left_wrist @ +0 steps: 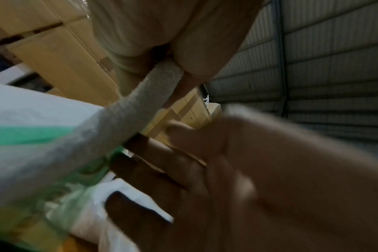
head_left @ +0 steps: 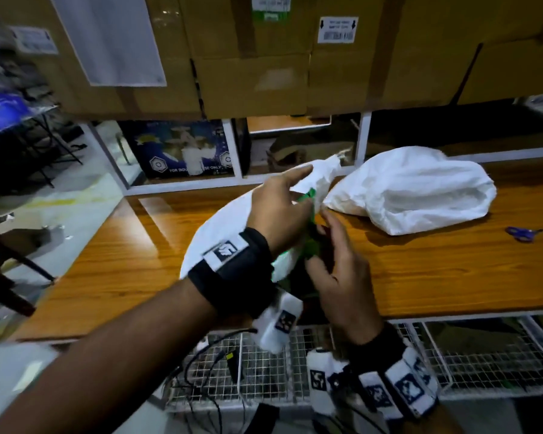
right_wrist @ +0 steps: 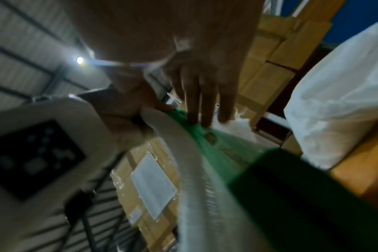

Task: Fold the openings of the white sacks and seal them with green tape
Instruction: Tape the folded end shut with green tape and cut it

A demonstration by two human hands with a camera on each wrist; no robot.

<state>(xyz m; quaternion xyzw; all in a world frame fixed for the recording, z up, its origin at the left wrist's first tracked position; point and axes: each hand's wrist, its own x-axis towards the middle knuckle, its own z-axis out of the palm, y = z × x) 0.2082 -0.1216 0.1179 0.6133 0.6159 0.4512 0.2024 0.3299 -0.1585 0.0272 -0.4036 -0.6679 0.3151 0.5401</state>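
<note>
A white sack (head_left: 220, 227) lies on the wooden table (head_left: 123, 252) with its gathered neck raised. My left hand (head_left: 304, 189) grips that neck, fingers pressing on a strip of green tape (head_left: 309, 195) wrapped there. In the right wrist view the left hand's fingers (right_wrist: 198, 109) lie on the green tape (right_wrist: 196, 136). My right hand (head_left: 318, 239) is just below the neck and holds the dark green tape roll (right_wrist: 302, 196), with tape running from it to the sack. A second white sack (head_left: 420, 189) lies to the right, untouched.
Blue-handled scissors (head_left: 521, 233) lie at the table's right end. Stacked cardboard boxes (head_left: 264, 57) hang over the back of the table. Wire baskets (head_left: 483, 364) with cables sit under the front edge. Bare wood shows left of the held sack.
</note>
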